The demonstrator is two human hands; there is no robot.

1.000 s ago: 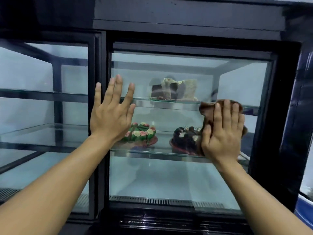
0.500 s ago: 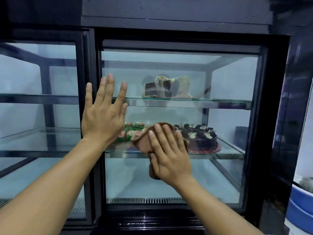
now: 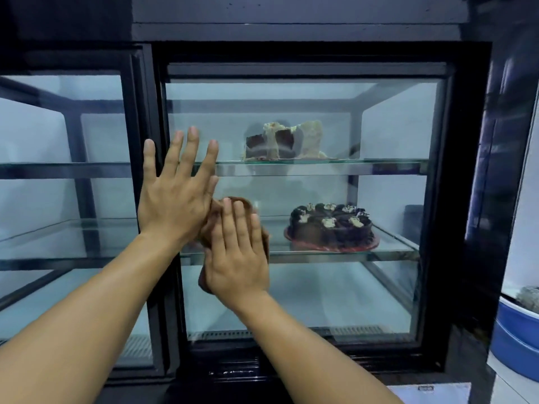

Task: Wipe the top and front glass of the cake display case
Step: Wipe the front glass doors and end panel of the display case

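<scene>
The black-framed cake display case fills the view, its front glass facing me. My left hand lies flat on the glass beside the dark centre post, fingers spread, holding nothing. My right hand presses a brown cloth flat against the lower left of the front glass, just under my left hand and touching it. The cloth shows only around the fingers and below the palm. The case's top is a dark panel at the upper edge.
Inside, a cut cake sits on the upper glass shelf and a chocolate cake on the middle shelf. A second glass compartment stands to the left. Blue tubs sit at the far right.
My right hand has swept the cloth from the right side of the glass across to the left, ending against my left hand. The left hand has stayed flat on the glass.
</scene>
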